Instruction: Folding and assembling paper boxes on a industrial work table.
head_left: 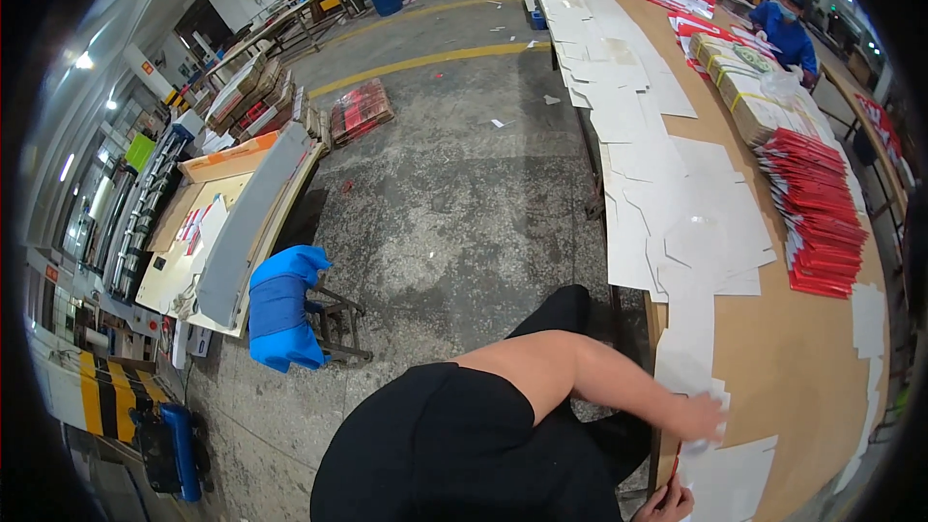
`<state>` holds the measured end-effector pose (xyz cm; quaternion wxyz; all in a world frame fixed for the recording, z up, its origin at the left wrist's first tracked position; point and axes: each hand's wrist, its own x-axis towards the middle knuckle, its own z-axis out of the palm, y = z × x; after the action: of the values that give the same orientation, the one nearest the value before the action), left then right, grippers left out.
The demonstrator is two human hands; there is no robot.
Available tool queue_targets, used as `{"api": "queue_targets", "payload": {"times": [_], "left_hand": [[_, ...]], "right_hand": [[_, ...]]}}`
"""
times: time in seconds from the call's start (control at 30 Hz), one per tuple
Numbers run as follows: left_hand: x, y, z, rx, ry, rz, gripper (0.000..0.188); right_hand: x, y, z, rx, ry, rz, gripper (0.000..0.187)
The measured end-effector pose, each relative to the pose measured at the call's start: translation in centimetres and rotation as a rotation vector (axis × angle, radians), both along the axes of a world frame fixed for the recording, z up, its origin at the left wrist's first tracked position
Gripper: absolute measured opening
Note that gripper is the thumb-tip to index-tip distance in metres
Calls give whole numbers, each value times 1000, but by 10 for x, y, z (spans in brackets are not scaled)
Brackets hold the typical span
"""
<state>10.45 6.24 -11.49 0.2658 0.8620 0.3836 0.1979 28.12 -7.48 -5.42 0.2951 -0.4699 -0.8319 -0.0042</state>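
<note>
My left hand (pixel 701 416), smeared by motion, is over white paper sheets near the table's left edge, its fingers seemingly stretched out. A white strip of sheet (pixel 688 338) runs away from it along the table. Close to the lower rim of the picture, my right hand (pixel 665 501) has its fingers bent together at the table edge. A thin red edge shows just above that hand; what the fingers grip is hidden. Beside both hands lies a white sheet (pixel 733 478) on the brown tabletop (pixel 812 377).
Overlapping white sheets (pixel 633 116) line the table's left side. Red folded packets (pixel 812 213) and a strapped bundle (pixel 744 87) stand at right. Across the table, a person in blue (pixel 785 34) works. Left are a blue-covered stool (pixel 285 309) and a bench (pixel 261 222).
</note>
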Motion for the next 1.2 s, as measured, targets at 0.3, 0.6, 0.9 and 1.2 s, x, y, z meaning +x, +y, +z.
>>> {"api": "queue_targets", "payload": {"times": [0.3, 0.6, 0.9, 1.2], "left_hand": [[25, -86, 24, 275, 411, -68, 35], [25, -94, 42, 355, 75, -322, 74], [2, -80, 63, 66, 285, -519, 41], [-132, -54, 57, 263, 528, 193, 100]], "right_hand": [[4, -25, -1, -76, 186, -187, 29], [16, -5, -11, 189, -217, -387, 35], [-26, 24, 26, -351, -448, -251, 62], [-68, 61, 22, -587, -708, -182, 61]]}}
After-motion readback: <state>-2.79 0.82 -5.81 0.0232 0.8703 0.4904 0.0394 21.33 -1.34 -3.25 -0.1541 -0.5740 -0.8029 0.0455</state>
